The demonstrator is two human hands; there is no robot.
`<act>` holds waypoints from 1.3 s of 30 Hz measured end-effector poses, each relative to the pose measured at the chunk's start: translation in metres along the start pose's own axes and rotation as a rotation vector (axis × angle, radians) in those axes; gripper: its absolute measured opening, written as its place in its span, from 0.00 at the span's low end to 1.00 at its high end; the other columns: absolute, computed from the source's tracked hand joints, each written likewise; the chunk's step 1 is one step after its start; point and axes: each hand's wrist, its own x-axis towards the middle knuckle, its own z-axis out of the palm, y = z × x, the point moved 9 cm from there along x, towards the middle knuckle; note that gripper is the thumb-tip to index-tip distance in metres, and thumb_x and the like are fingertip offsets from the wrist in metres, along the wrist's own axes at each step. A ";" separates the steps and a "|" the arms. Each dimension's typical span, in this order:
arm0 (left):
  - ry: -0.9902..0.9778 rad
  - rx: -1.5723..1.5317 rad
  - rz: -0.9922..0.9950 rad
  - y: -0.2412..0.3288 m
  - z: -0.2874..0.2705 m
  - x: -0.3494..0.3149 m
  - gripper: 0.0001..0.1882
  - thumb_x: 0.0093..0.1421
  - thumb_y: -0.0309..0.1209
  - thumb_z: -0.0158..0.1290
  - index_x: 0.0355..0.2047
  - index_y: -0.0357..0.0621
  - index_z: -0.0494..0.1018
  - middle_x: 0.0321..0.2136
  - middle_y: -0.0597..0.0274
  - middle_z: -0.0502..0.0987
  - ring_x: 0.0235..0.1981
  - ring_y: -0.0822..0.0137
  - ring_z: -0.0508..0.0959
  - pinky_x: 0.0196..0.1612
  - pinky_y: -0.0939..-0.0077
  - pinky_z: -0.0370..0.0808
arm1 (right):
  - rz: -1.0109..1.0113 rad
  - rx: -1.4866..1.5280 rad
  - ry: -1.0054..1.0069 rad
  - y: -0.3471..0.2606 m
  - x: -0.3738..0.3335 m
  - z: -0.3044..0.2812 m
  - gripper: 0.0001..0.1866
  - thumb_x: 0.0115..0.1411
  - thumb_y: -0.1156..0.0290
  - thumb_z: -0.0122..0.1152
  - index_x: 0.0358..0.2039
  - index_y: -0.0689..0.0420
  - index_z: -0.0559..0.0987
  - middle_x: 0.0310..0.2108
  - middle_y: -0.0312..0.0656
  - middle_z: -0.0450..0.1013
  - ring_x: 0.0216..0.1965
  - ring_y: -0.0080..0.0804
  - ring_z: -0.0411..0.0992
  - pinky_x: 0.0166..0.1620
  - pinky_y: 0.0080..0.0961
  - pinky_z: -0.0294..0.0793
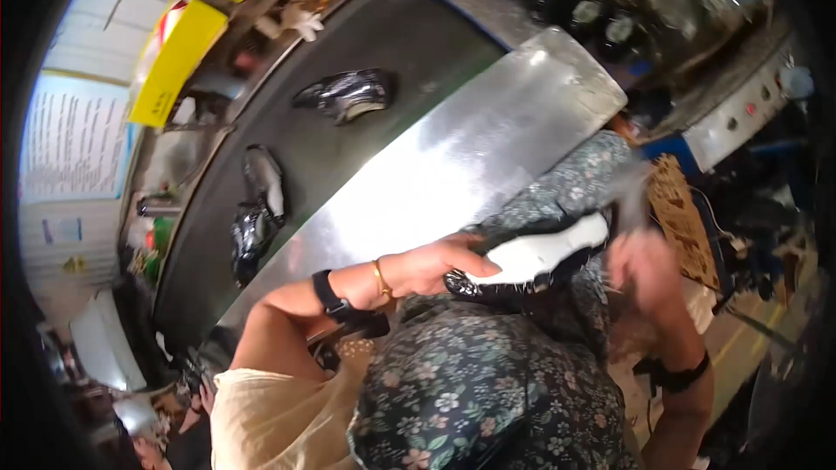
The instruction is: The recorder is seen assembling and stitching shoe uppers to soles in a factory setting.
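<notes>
Over my lap, a shiny black shoe (461,285) lies bottom up, its white sole (549,246) facing me. My left hand (440,265) is closed around one end of it, the thumb pressing on the sole. Beside the shoe's other end is my right hand (644,265), smeared by motion. A greyish blur rises above that hand; whether it is something held I cannot make out. Dark flowered cloth (470,383) covers my body and legs beneath the shoe.
A bare metal shelf (435,174) runs along a dark conveyor belt (418,26). On the belt sit a black shoe (348,96), another glossy shoe (252,239) and a dark piece with a pale underside (264,181). A control panel (740,122) stands at right. Other people's hands show at lower left.
</notes>
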 end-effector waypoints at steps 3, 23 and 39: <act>0.247 0.253 0.334 0.039 -0.023 -0.039 0.37 0.55 0.25 0.62 0.63 0.30 0.59 0.53 0.54 0.73 0.53 0.68 0.73 0.58 0.74 0.68 | 0.123 -0.148 0.225 0.041 0.085 -0.041 0.19 0.70 0.58 0.46 0.25 0.58 0.70 0.19 0.34 0.67 0.19 0.21 0.63 0.26 0.22 0.65; -0.144 1.380 0.947 0.069 0.127 0.036 0.23 0.54 0.24 0.60 0.51 0.33 0.73 0.39 0.47 0.81 0.41 0.52 0.82 0.46 0.69 0.77 | -0.141 -0.659 0.898 -0.105 -0.137 -0.201 0.47 0.45 0.81 0.69 0.67 0.56 0.61 0.61 0.43 0.63 0.62 0.34 0.61 0.63 0.27 0.61; 0.194 1.672 0.847 0.028 0.129 0.055 0.17 0.53 0.22 0.60 0.45 0.36 0.77 0.33 0.46 0.82 0.35 0.51 0.83 0.39 0.68 0.79 | 0.589 -1.426 1.282 -0.196 -0.235 -0.440 0.42 0.46 0.60 0.67 0.65 0.34 0.66 0.65 0.60 0.55 0.52 0.55 0.71 0.56 0.41 0.69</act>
